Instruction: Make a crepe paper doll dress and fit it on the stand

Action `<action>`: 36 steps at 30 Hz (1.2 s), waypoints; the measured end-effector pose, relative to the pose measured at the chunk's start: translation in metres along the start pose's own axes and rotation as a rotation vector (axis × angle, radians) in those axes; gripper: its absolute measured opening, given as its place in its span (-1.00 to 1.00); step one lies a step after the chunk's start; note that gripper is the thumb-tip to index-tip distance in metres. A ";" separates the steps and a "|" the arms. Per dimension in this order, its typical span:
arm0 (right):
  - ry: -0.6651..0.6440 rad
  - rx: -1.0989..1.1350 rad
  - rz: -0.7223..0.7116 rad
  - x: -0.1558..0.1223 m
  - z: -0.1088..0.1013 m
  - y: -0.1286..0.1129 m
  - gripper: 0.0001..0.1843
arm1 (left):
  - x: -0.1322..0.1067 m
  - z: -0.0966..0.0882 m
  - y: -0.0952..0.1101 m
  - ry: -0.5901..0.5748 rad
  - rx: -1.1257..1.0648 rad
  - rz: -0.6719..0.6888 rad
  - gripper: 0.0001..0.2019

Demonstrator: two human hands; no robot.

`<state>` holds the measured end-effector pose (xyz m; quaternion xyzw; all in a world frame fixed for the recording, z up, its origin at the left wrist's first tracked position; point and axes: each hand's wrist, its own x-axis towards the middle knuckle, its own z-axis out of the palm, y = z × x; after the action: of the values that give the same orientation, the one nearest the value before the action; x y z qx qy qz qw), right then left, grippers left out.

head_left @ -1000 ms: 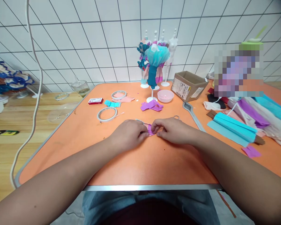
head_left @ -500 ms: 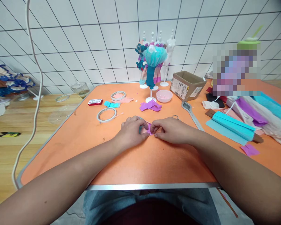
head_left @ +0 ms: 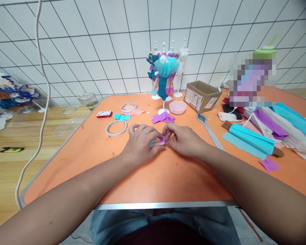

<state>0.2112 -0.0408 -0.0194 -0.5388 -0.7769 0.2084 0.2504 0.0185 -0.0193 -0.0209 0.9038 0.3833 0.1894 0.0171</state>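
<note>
A small piece of purple crepe paper is pinched between my two hands just above the orange tabletop. My left hand closes thumb and fingers on its left side, where a bit of teal paper shows by the fingers. On the other side, the fingertips of my right hand pinch the purple edge. My fingers cover most of the piece. Beyond the hands lies a loose purple paper strip, in front of a mini dress form dressed in turquoise and teal paper.
Tape rolls, a red-and-white small box and turquoise scraps lie to the left. Behind are a pink bowl and a cardboard box. A grey long-handled tool and turquoise crepe paper lie on the right.
Both hands remain at the purple paper, with the fingertips slightly shifted and drawn closer together. The left index finger lifts a little. The whole view has tilted slightly.
</note>
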 end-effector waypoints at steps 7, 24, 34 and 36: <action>0.069 -0.014 -0.102 -0.003 0.006 -0.003 -0.85 | 0.000 0.007 -0.003 0.006 -0.157 -0.036 -0.88; 0.114 0.702 0.099 0.001 -0.003 -0.008 -0.73 | 0.005 -0.013 -0.010 -0.002 -1.187 -0.371 -0.72; 0.170 0.656 0.153 -0.001 0.001 -0.015 -0.77 | -0.001 -0.011 -0.005 0.429 -0.488 -0.044 -0.80; 0.152 0.639 0.134 -0.001 0.002 -0.017 -0.79 | -0.002 -0.010 -0.006 0.453 -0.376 0.019 -0.83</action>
<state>0.1979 -0.0475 -0.0112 -0.4971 -0.6142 0.4166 0.4494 0.0097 -0.0180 -0.0132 0.8231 0.3269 0.4542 0.0966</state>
